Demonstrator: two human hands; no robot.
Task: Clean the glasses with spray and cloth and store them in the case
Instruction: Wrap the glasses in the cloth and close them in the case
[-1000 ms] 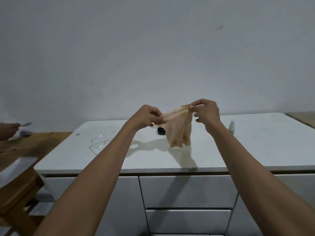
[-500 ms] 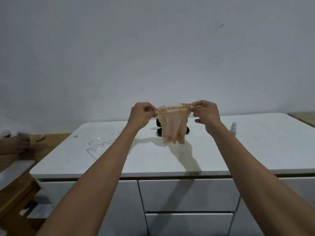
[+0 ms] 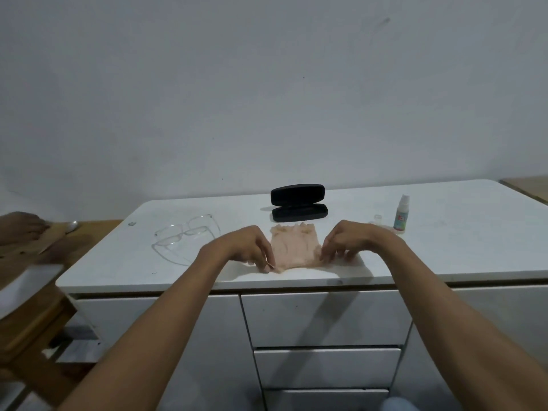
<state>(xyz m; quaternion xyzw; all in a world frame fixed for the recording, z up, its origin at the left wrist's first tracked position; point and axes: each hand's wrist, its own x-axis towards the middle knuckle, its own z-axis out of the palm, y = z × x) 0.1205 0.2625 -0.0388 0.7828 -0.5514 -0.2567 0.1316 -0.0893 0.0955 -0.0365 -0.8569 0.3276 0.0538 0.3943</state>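
A second ago I had the thin peach-coloured cleaning cloth (image 3: 293, 249) stretched in the air between both hands; now it lies flat on the white surface (image 3: 444, 232), near its front edge and just in front of the open black hard-shell glasses case (image 3: 299, 206). I read this as the cloth being laid out ready, so wiping has not begun and the spray step looks to be next.

My left hand (image 3: 243, 247) hangs palm down at the cloth's near left corner, fingers curled down, the grip pinching that corner against the surface. My right hand (image 3: 345, 240) mirrors it at the near right corner, fingertips on the cloth's edge; I judge it pinches too, though the contact is small. Both forearms reach straight forward over the drawers.

The clear-framed glasses (image 3: 185, 235) rest on the surface to the left of the cloth, apart from it, arms unfolded. The small white spray bottle (image 3: 402, 214) stands upright to the right, with what seems its clear cap (image 3: 377, 218) just beside it.
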